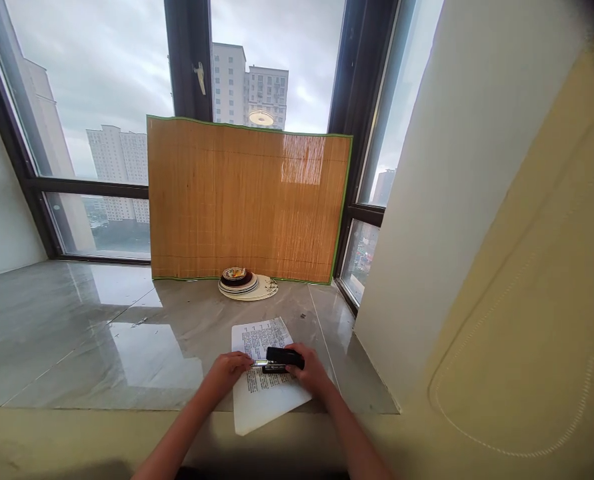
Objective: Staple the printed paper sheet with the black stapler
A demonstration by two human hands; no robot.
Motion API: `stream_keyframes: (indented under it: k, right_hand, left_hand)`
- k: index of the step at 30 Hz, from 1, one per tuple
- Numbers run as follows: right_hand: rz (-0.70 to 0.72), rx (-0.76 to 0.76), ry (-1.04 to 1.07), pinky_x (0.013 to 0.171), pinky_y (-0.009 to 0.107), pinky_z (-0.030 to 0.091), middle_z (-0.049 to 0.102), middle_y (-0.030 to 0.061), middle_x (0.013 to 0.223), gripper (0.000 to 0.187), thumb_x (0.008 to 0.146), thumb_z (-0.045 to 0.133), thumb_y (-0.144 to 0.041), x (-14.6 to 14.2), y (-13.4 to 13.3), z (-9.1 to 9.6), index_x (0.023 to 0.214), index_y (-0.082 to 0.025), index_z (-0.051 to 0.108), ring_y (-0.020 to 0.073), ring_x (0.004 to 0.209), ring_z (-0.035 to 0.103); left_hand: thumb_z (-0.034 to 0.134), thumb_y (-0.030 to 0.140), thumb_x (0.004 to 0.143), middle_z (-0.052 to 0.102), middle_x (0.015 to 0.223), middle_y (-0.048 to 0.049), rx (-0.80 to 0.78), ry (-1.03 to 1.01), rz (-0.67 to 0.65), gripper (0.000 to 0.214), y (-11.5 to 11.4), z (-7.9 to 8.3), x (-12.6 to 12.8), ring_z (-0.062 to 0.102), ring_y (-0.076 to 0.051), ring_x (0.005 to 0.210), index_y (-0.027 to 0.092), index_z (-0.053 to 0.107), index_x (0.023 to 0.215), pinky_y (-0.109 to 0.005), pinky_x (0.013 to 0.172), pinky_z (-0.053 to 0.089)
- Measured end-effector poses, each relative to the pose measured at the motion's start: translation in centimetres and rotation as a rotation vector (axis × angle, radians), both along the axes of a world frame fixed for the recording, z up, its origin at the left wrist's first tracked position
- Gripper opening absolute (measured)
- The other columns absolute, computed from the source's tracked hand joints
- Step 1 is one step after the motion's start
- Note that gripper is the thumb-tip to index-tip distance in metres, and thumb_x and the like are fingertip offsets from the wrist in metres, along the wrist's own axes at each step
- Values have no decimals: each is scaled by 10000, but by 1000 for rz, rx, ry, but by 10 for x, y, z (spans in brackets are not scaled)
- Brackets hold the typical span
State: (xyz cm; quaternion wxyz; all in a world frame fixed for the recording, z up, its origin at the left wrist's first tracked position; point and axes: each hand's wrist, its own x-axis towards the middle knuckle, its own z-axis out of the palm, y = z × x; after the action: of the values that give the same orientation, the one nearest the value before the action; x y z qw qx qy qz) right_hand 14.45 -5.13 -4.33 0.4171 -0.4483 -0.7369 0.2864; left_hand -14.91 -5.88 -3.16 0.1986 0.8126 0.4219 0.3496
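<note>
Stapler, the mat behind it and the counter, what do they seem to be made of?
Stapler: black, likely plastic shell, with a shiny metal front.
Mat: thin bamboo-like slats with green edging; light shows through.
Counter: polished stone or tile, grey-veined, mirroring the window.

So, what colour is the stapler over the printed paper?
The stapler is black with a silver metal front end, seen best in the head view.
</note>
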Motion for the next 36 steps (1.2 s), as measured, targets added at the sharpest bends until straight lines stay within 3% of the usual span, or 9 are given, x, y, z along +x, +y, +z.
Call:
stream_keyframes:
  k: [3, 9, 13, 16, 23, 26, 29, 33, 36]
  right_hand:
    - [23, -47, 85, 1029, 490, 470, 711, 79, 1189, 445, 715, 733, -216, 4, 2, 1, 1159, -237, 714, 306, 1130, 630]
    - [249, -131, 359, 916, 419, 514, 739, 52, 1057, 464, 684, 818, -398, 6, 5, 11, 1111, -236, 737, 279, 998, 671]
    - [381, -63, 284, 859, 367, 498, 713, 36, 964, 461, 665, 843, -473, -5, 5, 26, 1047, -226, 769, 243, 930, 641]
    - [385, -29, 192, 861, 361, 487, 708, 38, 972, 443, 688, 835, -435, -19, 5, 34, 1069, -221, 764, 233, 925, 635]
    - [96, -104, 3, 952, 408, 492, 704, 61, 1168, 498, 691, 800, -230, -42, -10, 21, 1180, -258, 712, 288, 1112, 629]
    - [11, -109, -43, 897, 389, 513, 700, 56, 1131, 489, 696, 774, -210, -23, -22, 13, 1175, -264, 694, 288, 1069, 638]
    - [-27, -91, -53, 870, 371, 507, 700, 47, 1102, 474, 727, 730, -207, 7, -28, 13, 1194, -262, 669, 267, 1010, 647]
    - [65, -116, -11, 801, 348, 511, 714, 56, 1075, 467, 762, 761, -396, 38, -21, 28, 1192, -240, 670, 253, 926, 656]
    - [94, -98, 54, 789, 355, 518, 712, 83, 1071, 470, 851, 639, -564, 45, -13, 40, 1167, -219, 684, 250, 919, 653]
  left_hand:
    - [545, 228, 941, 804, 1005, -41, -20, -24, -25, 274, -4, 3, -5, 743, -188, 940, 249, 810, 874, -293, 881, 550]
    - [713, 223, 834, 807, 957, -15, -45, -65, 62, 188, -1, 26, 8, 734, -214, 933, 265, 788, 1001, -333, 926, 527]
    - [818, 200, 726, 797, 977, -20, -9, 0, 7, 266, 4, 26, 22, 700, -231, 975, 266, 781, 981, -333, 925, 509]
    - [825, 184, 691, 785, 979, -29, -3, -6, 93, 324, 5, 14, 19, 691, -245, 981, 257, 767, 1002, -352, 928, 510]
    - [563, 326, 935, 713, 1162, -82, 33, 217, 375, 216, 7, 19, -53, 644, -264, 1108, 236, 689, 1086, -414, 987, 473]
    - [489, 346, 958, 640, 1319, -133, 19, 461, 557, 302, 7, 21, -100, 582, -323, 1211, 220, 666, 1168, -503, 998, 441]
    - [404, 386, 994, 592, 1384, -140, -15, 580, 614, 378, 5, 16, -134, 550, -335, 1238, 230, 637, 1248, -537, 1001, 418]
    - [328, 373, 1015, 567, 1407, -135, -3, 621, 635, 420, 1, 10, -143, 518, -330, 1262, 240, 610, 1297, -547, 995, 404]
    - [315, 361, 1014, 581, 1375, -141, 9, 645, 660, 425, 0, 10, -137, 536, -326, 1219, 225, 620, 1277, -531, 972, 413]
